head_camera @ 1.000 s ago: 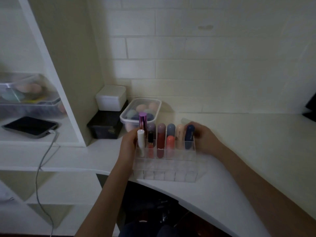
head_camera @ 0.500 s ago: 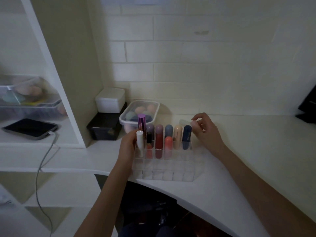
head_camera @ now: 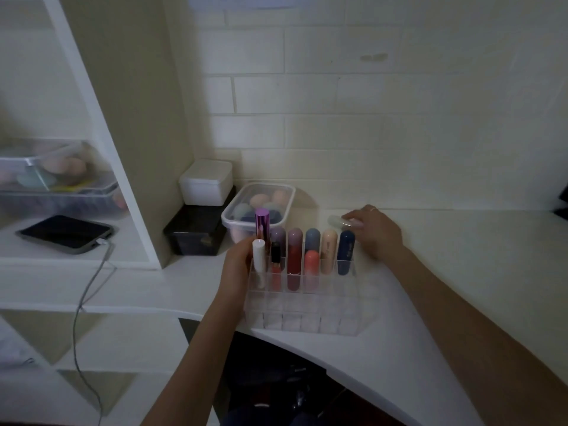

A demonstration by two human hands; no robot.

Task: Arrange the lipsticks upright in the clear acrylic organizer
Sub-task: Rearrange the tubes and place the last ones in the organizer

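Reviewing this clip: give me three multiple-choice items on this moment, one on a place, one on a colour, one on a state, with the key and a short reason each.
1. Where is the pale tube held by the right hand?
A. behind the organizer's right end
B. on the shelf by the phone
C. in the front row

2. What colour is the tallest tube in the organizer?
A. green
B. metallic purple
C. black

3. How are the organizer's front rows?
A. full
B. covered by a lid
C. empty

Key: 1 A, the pale tube lies at the fingertips behind the navy tube. 2 B, its cap shines purple. 3 C, only clear cells show there.
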